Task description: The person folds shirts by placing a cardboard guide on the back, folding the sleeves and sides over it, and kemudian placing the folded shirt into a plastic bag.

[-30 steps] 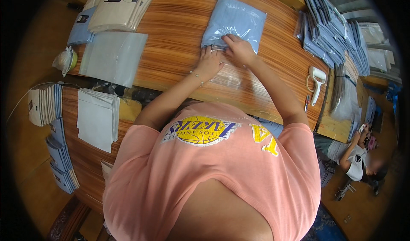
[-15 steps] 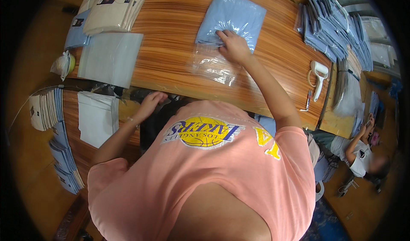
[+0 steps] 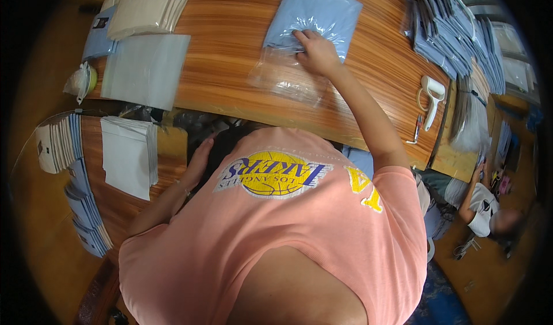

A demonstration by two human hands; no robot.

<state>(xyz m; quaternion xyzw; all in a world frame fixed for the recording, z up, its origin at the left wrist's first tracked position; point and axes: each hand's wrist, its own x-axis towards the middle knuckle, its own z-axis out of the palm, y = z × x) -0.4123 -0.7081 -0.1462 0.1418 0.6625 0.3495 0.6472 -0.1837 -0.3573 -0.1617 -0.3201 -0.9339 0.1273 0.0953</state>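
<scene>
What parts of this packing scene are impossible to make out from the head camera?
- Left hand: its fingertips sink into the dark gap between the tables, so any grasp is hidden.
- Right hand: its palm covers where the blue folded garment meets the clear plastic bag.
- Stacked blue packets: bent and cut by the fisheye rim, uncountable.
- Person's lap: hidden by the pink shirt.

Bright even light, sharp centre, dark bowed fisheye rim.
</scene>
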